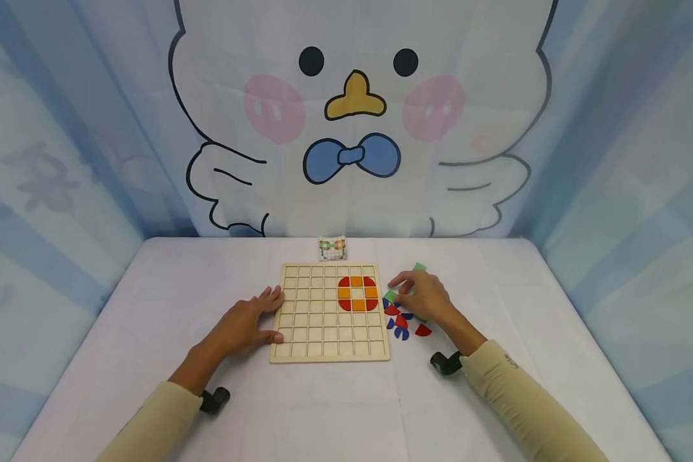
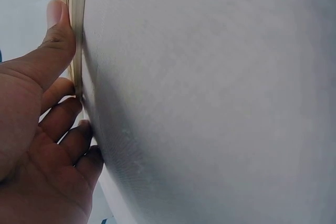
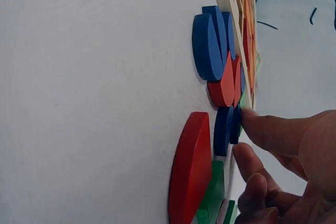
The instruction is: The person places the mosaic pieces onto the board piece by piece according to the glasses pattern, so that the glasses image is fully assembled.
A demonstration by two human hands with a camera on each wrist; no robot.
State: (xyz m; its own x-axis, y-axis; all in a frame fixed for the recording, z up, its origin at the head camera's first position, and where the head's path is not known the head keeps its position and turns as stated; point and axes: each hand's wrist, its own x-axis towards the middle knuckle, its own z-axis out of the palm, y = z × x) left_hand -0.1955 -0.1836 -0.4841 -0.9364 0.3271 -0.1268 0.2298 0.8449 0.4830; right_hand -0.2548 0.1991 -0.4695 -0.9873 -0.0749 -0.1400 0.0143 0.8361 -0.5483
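A wooden grid board (image 1: 330, 360) lies on the white table. Red rounded corner pieces (image 1: 344, 305) and orange square pieces (image 1: 356, 281) form a ring at its upper right. My left hand (image 1: 239, 327) rests at the board's left side, thumb on the rim and fingers along the edge. Beyond the right edge, my right hand (image 1: 426, 295) reaches over loose pieces. Its thumb (image 3: 273, 129) touches down beside a green piece (image 1: 389, 296), with the index finger apart from it. Blue curved pieces (image 3: 207, 45) and red wedge pieces (image 3: 190, 169) lie nearby.
A small patterned card (image 1: 332, 248) stands behind the board. Another green piece (image 1: 419, 266) lies beyond the right hand. A curtain with a cartoon bird (image 1: 352, 160) hangs behind the table. Dark wrist cameras (image 1: 446, 364) sit at both cuffs.
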